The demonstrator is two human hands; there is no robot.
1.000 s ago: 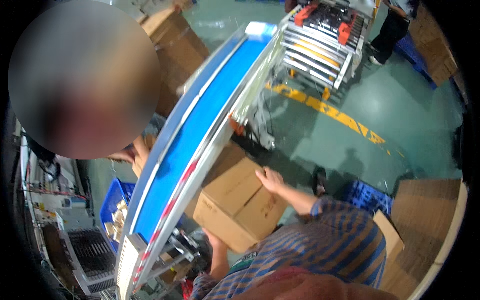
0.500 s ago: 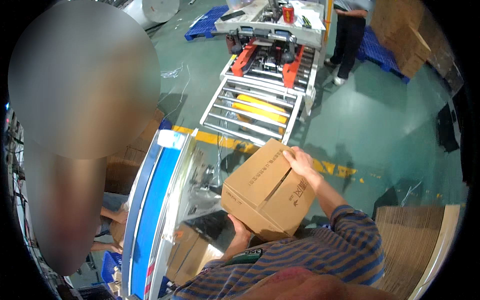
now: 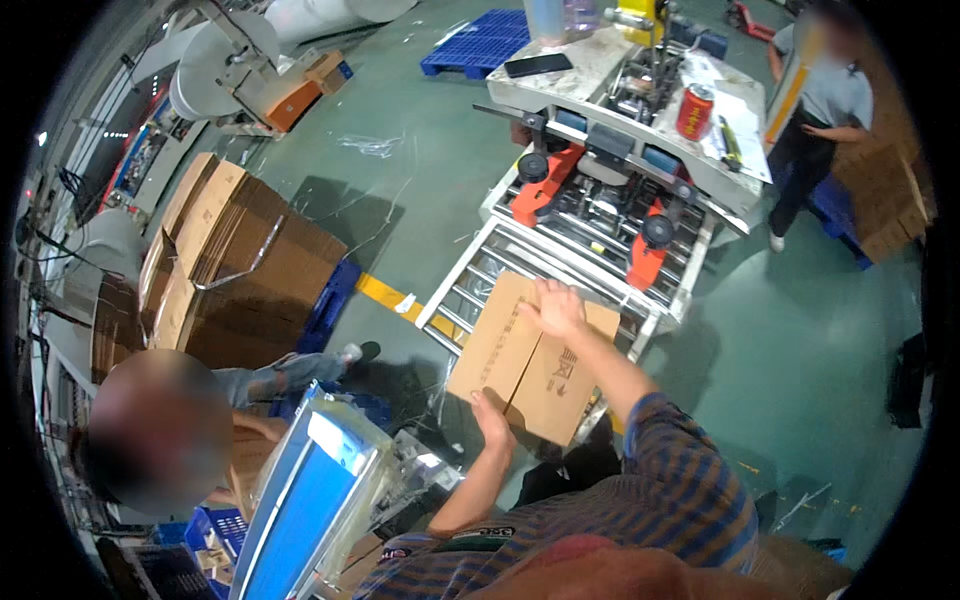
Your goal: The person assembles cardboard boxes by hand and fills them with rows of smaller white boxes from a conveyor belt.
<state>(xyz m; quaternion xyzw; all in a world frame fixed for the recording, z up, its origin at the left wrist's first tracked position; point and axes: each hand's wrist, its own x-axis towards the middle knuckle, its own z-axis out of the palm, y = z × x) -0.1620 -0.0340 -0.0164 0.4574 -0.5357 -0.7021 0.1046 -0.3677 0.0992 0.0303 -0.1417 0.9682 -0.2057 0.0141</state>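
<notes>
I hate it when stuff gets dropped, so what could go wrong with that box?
The cardboard box might slip, since the right hand lies on its top while the left hand holds its near edge. It might also bump the nearby roller conveyor. A hard bump could perhaps tip the red can standing beyond.

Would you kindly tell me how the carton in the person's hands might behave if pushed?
The carton looks fairly stiff, its panels flat and edges straight. On the roller conveyor, it would probably glide easily over the bars. Its broad, boxy form suggests little tipping.
</notes>
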